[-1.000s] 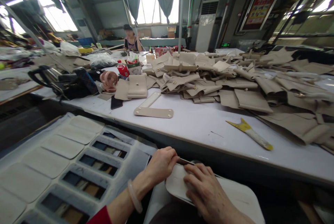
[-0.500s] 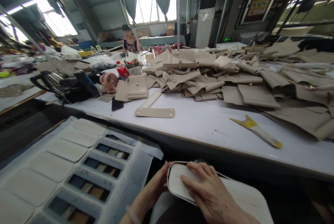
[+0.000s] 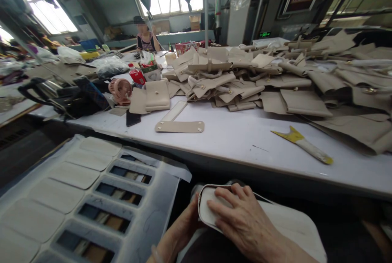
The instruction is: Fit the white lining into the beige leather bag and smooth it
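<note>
A white rounded leather piece (image 3: 210, 213) lies on my lap at the bottom centre. My right hand (image 3: 241, 224) rests flat on top of it, fingers stretched out and pressing down. My left hand (image 3: 180, 232) sits against the piece's left edge, reaching under it; its fingers are mostly hidden. To the left lies a grey template board (image 3: 76, 197) with rounded white pieces set in it and several open rectangular slots.
A long white table (image 3: 239, 140) runs across, with a big heap of beige bag parts (image 3: 275, 79), a beige strap piece (image 3: 179, 126), a yellow-tipped scraper (image 3: 303, 145), a pink fan (image 3: 119, 90) and a black bag (image 3: 67, 99). A person (image 3: 143, 36) sits far behind.
My left hand has slid from the top of the white piece down to its left edge and under it. My right hand stays pressed on the piece.
</note>
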The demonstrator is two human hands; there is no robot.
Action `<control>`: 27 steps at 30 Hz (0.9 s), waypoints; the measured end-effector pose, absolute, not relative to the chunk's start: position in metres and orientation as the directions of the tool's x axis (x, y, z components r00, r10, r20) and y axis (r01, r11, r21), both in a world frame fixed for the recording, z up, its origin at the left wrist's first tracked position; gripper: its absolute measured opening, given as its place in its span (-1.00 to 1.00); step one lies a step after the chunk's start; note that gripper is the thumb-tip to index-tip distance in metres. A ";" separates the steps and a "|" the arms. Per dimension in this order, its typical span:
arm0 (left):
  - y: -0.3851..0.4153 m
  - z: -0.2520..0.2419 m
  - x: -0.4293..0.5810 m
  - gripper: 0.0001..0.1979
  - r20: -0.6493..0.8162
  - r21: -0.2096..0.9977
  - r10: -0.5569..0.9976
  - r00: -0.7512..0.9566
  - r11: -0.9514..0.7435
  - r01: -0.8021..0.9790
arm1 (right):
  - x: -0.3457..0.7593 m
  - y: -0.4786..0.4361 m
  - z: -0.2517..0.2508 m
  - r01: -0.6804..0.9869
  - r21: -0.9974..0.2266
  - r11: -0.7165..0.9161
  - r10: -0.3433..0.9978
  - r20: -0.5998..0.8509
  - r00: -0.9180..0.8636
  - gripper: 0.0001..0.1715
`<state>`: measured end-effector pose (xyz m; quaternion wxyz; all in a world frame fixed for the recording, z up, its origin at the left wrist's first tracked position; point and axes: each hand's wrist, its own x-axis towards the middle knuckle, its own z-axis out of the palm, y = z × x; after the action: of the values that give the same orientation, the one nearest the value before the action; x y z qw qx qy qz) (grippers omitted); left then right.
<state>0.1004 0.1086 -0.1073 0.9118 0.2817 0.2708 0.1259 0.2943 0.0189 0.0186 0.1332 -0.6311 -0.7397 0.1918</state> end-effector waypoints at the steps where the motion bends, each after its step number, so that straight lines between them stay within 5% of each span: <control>1: 0.108 -0.105 0.101 -0.27 -0.414 0.579 0.384 0.825 0.811 -0.086 | 0.293 0.021 0.018 0.887 -0.441 0.136 0.984 -0.040 -0.171 -0.70; 8: 0.111 -0.102 0.102 -0.21 -0.442 0.582 0.395 0.806 0.809 -0.078 | 0.284 0.027 0.016 0.898 -0.431 0.087 0.994 -0.020 -0.106 -0.83; 23: 0.117 -0.095 0.103 -0.10 -0.500 0.577 0.304 0.811 0.815 0.051 | 0.280 0.016 0.011 0.849 -0.527 0.033 0.999 0.004 -0.037 -0.78; 27: 0.117 -0.089 0.099 -0.17 -0.537 0.596 0.317 0.781 0.799 0.085 | 0.279 0.016 0.010 0.790 -0.613 -0.004 0.999 0.027 0.026 -0.64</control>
<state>0.0995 0.1166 -0.0893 0.8912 0.3105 0.3241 0.0650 0.2793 0.0159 0.0097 0.2410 -0.6744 -0.6634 0.2167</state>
